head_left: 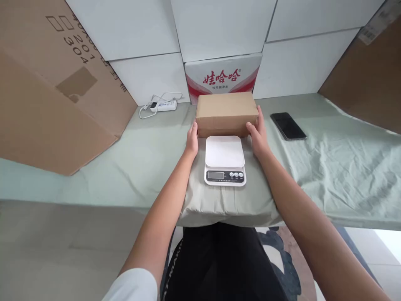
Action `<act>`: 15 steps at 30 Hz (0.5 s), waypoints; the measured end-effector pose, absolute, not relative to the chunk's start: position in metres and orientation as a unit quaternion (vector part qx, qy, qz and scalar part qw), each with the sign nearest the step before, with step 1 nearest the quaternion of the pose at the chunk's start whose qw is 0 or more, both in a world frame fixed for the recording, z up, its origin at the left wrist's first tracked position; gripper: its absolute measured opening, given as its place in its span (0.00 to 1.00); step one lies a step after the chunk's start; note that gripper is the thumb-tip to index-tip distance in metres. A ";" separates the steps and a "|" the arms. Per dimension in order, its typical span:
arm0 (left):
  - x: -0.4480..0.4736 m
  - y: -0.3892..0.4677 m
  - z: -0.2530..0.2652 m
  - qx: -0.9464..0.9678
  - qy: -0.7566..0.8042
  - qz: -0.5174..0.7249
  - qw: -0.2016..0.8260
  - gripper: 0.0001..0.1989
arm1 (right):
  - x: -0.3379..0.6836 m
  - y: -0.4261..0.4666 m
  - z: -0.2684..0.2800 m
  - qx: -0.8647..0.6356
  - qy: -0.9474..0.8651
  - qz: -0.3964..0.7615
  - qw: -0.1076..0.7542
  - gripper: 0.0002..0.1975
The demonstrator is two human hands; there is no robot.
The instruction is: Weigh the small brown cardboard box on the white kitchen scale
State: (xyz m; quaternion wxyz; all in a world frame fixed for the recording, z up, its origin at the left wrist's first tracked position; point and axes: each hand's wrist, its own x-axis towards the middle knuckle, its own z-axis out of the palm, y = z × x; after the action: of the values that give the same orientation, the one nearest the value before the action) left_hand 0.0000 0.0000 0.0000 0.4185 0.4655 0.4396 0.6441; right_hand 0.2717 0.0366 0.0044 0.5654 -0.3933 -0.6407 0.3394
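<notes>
A person's bare hands grip a brown cardboard box by its two ends, the left hand pressed flat along one side and the right hand curled around the opposite corner, thumb on the front face. The matte, sharp-edged box stands just beyond a white plastic scale with a rounded square platform, dark display panel and three round buttons; whether the two touch cannot be told. Both lie over a pale green cloth, softly creased, its wrinkles deepest at right. A glossy black smartphone lies flat near the right hand. Behind the box stands a white carton with red curves and lettering; farther left lies a smooth white power strip, its thin cord looped.
</notes>
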 end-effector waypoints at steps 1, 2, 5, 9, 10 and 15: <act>0.000 -0.002 0.001 0.470 0.438 0.648 0.409 0.45 | 0.270 0.034 0.007 -0.389 -0.644 0.331 0.570 0.65; 0.001 -0.004 0.003 0.475 0.435 0.653 0.398 0.45 | 0.269 0.032 0.011 -0.385 -0.646 0.322 0.575 0.65; 0.002 -0.016 0.010 0.501 0.421 0.664 0.360 0.45 | 0.266 0.020 0.022 -0.377 -0.651 0.297 0.588 0.64; 0.006 -0.041 0.023 0.540 0.411 0.661 0.321 0.47 | 0.270 -0.004 0.029 -0.360 -0.659 0.268 0.604 0.60; 0.007 -0.048 0.026 0.545 0.412 0.659 0.314 0.48 | 0.273 -0.012 0.028 -0.358 -0.659 0.265 0.607 0.58; 0.012 -0.083 0.029 0.550 0.425 0.651 0.305 0.48 | 0.284 -0.044 0.019 -0.372 -0.656 0.253 0.606 0.56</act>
State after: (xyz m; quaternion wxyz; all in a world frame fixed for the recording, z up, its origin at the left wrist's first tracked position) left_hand 0.0119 -0.0829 0.0288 0.3050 0.5496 0.4248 0.6515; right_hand 0.2842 -0.0437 0.0191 0.6063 -0.3719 -0.6557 0.2533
